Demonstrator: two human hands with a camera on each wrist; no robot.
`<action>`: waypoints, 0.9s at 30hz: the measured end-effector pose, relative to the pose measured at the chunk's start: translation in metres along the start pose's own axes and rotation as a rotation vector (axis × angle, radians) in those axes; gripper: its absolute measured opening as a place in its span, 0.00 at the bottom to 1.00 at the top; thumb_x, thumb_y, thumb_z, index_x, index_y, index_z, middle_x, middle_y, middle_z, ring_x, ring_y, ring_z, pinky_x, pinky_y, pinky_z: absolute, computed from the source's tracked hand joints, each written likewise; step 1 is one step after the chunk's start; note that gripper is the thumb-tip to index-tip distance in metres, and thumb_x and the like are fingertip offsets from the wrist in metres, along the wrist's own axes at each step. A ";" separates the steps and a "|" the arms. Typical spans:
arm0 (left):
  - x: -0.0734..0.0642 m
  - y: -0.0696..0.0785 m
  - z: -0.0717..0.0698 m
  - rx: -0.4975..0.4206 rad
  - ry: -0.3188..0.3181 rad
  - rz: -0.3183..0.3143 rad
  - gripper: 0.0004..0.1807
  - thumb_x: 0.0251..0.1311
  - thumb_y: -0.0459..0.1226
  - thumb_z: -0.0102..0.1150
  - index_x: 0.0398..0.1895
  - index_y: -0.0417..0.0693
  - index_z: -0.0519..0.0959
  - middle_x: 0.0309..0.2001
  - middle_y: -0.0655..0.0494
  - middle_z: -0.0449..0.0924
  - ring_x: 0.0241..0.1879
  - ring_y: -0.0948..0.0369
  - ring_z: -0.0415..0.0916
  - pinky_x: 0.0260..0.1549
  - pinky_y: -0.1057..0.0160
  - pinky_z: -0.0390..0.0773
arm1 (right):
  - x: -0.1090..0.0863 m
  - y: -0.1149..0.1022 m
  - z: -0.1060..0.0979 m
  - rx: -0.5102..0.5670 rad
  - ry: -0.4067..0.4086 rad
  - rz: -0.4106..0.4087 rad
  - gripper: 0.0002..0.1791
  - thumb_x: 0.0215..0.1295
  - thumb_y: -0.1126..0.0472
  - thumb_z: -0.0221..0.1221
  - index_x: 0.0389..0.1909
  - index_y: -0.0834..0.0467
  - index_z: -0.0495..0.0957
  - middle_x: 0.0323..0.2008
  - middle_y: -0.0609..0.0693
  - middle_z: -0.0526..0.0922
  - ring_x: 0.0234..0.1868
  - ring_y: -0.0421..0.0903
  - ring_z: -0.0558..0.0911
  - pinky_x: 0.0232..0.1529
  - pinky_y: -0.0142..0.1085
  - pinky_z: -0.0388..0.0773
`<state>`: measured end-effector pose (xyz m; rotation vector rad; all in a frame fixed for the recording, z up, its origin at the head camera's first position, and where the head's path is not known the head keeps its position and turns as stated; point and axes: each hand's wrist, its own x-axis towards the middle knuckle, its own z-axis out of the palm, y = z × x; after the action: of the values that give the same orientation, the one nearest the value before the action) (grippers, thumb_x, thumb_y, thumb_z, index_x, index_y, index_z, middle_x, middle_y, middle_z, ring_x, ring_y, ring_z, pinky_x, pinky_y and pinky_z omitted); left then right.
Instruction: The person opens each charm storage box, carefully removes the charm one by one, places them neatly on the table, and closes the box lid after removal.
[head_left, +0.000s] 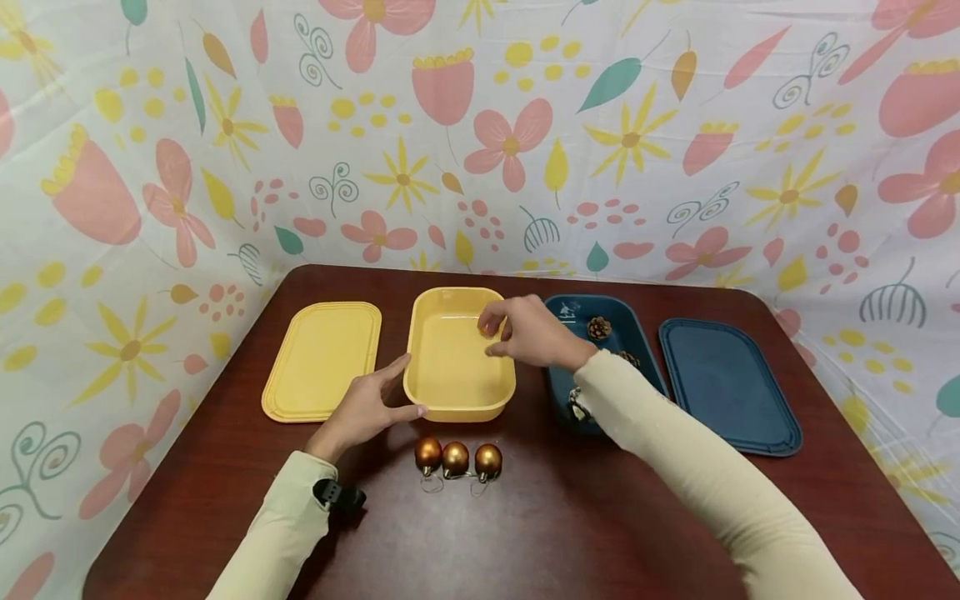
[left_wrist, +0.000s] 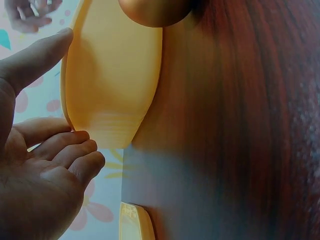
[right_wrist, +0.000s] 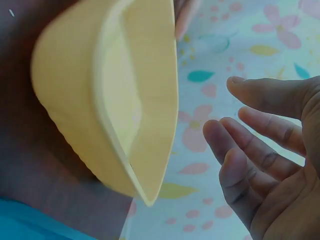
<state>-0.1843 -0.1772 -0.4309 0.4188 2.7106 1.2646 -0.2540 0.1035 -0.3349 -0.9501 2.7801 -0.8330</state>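
A yellow rectangular container (head_left: 460,402) stands in the middle of the table. My left hand (head_left: 367,412) touches its near left corner, thumb at the front and fingers along the left side. In the left wrist view the thumb and fingertips meet the container's edge (left_wrist: 64,95). Over the right rim my right hand (head_left: 528,331) hovers with fingers bent loosely. The right wrist view shows that hand (right_wrist: 270,155) apart from the container, nothing visible between its fingers. An orange spot by its fingertips in the head view is too small to make out. Three copper-gold ball ornaments (head_left: 455,459) lie in front.
At the right a dark blue container (head_left: 637,329) holds pine cones (head_left: 598,327), partly hidden by my right arm. A yellow lid (head_left: 324,358) lies left of the yellow container and a blue lid (head_left: 727,383) at the far right. Floral cloth (head_left: 510,192) hangs behind the table.
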 end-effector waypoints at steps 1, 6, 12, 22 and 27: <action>0.000 0.000 0.000 -0.003 0.000 -0.002 0.52 0.54 0.49 0.74 0.79 0.44 0.57 0.78 0.48 0.57 0.74 0.46 0.64 0.69 0.46 0.69 | 0.006 0.002 -0.002 0.004 0.004 0.007 0.16 0.56 0.61 0.73 0.46 0.56 0.85 0.40 0.53 0.88 0.34 0.44 0.86 0.40 0.38 0.86; 0.001 -0.001 -0.001 -0.007 0.001 -0.004 0.52 0.54 0.49 0.74 0.79 0.44 0.57 0.78 0.49 0.57 0.74 0.46 0.63 0.70 0.46 0.69 | 0.033 0.009 -0.007 0.025 0.028 0.046 0.15 0.57 0.63 0.72 0.45 0.58 0.84 0.40 0.55 0.88 0.40 0.49 0.87 0.44 0.41 0.86; 0.000 -0.001 0.000 -0.022 -0.003 0.003 0.52 0.55 0.48 0.74 0.78 0.43 0.57 0.78 0.48 0.56 0.75 0.47 0.62 0.70 0.47 0.68 | 0.058 0.015 -0.002 0.009 0.034 0.113 0.16 0.56 0.62 0.72 0.45 0.59 0.84 0.40 0.56 0.89 0.44 0.52 0.85 0.45 0.41 0.84; 0.000 -0.002 0.001 -0.019 0.007 0.011 0.52 0.54 0.48 0.74 0.78 0.43 0.58 0.78 0.48 0.57 0.74 0.46 0.63 0.69 0.47 0.69 | 0.082 0.028 0.014 0.012 0.052 0.227 0.17 0.56 0.63 0.72 0.46 0.63 0.85 0.40 0.56 0.88 0.45 0.53 0.82 0.51 0.43 0.82; 0.000 -0.002 0.001 -0.020 0.008 0.006 0.52 0.54 0.48 0.74 0.78 0.43 0.58 0.78 0.48 0.57 0.74 0.46 0.63 0.69 0.47 0.69 | 0.091 0.043 0.024 -0.040 0.043 0.290 0.18 0.53 0.65 0.72 0.46 0.66 0.85 0.47 0.58 0.84 0.47 0.54 0.81 0.44 0.42 0.84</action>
<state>-0.1844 -0.1782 -0.4331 0.4204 2.7026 1.2964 -0.3441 0.0672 -0.3698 -0.5193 2.8833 -0.7630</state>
